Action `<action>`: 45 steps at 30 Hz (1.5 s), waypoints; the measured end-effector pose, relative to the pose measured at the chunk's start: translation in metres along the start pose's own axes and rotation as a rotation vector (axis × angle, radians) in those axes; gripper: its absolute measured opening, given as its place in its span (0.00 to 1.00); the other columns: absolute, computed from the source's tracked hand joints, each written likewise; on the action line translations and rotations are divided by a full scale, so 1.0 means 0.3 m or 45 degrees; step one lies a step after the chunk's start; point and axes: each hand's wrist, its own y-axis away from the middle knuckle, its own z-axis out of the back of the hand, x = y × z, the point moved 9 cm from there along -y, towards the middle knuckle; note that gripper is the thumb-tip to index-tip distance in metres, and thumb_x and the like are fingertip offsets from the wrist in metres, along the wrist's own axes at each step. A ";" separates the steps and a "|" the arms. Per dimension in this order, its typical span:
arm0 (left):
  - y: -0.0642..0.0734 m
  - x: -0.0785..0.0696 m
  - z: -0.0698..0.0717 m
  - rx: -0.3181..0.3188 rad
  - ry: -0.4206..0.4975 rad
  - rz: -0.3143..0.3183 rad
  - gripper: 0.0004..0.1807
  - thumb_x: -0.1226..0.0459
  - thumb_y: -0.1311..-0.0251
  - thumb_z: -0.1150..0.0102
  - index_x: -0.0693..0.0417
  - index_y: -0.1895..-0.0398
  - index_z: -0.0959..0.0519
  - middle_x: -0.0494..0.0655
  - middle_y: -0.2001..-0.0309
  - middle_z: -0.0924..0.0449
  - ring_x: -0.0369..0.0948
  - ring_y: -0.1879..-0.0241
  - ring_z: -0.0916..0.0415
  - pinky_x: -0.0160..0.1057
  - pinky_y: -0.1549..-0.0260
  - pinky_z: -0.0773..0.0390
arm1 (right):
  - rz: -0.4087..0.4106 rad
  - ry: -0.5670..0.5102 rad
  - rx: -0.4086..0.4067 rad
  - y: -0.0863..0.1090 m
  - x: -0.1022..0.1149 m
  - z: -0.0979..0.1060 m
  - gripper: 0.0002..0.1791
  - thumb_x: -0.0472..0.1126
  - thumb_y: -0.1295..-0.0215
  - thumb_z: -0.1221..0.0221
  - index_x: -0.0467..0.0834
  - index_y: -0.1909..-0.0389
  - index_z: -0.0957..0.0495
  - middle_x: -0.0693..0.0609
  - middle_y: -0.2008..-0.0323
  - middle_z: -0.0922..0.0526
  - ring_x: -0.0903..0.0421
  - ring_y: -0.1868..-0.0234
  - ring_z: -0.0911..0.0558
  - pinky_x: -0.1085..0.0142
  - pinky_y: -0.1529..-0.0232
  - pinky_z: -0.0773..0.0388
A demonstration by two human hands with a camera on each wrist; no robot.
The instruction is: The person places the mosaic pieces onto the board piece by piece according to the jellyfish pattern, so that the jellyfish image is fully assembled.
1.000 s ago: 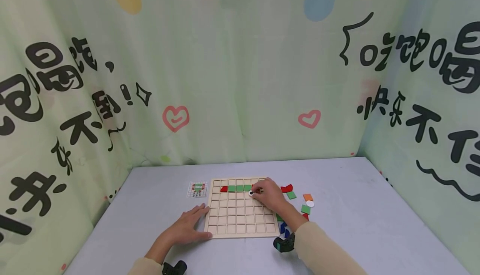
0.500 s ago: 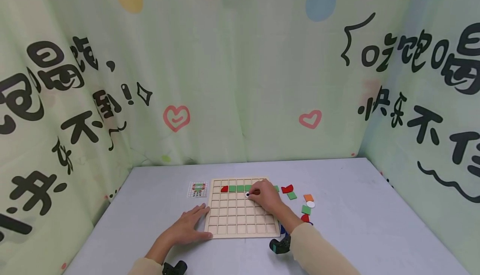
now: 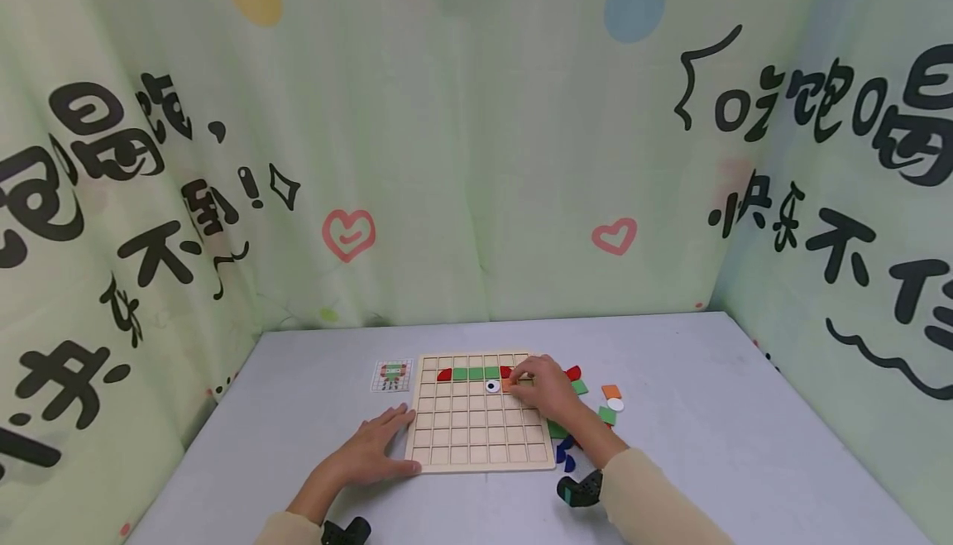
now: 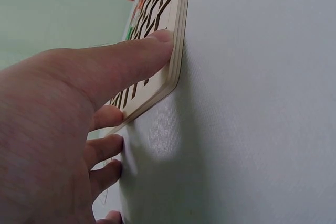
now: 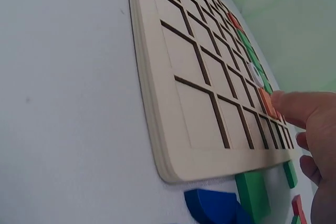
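Note:
My left hand steadies the wooden grid board at its front left corner, thumb laid on the rim and the other fingers spread along the left side. Over the board's right part, my right hand pinches an orange square tile, which lies in a cell. Directly left of it sits a white round tile with a black eye dot. The row behind holds a red rounded tile, several green tiles and another red tile, partly behind my fingers.
A small card with a robot picture lies left of the board. Loose tiles are scattered on its right: orange, white round, green and blue. A patterned curtain hangs behind the table.
My right hand has let go of the eye tile, which now lies in its cell. It has moved slightly right onto the orange tile. My left hand has stayed put.

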 end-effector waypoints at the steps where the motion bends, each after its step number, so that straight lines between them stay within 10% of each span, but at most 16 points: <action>1: -0.001 0.002 -0.002 0.001 -0.004 0.000 0.46 0.45 0.52 0.31 0.53 0.30 0.35 0.53 0.26 0.42 0.56 0.26 0.46 0.65 0.30 0.49 | -0.012 -0.002 -0.004 0.005 -0.008 0.009 0.03 0.42 0.43 0.32 0.50 0.68 0.14 0.56 0.59 0.15 0.56 0.56 0.26 0.61 0.54 0.22; 45: -0.008 0.011 -0.011 0.003 -0.040 0.000 0.47 0.43 0.52 0.31 0.52 0.30 0.36 0.52 0.26 0.42 0.55 0.26 0.46 0.64 0.29 0.49 | -0.048 0.133 -0.097 0.237 -0.296 0.307 0.12 0.36 0.41 0.35 0.44 0.56 0.15 0.47 0.56 0.15 0.45 0.49 0.21 0.46 0.48 0.20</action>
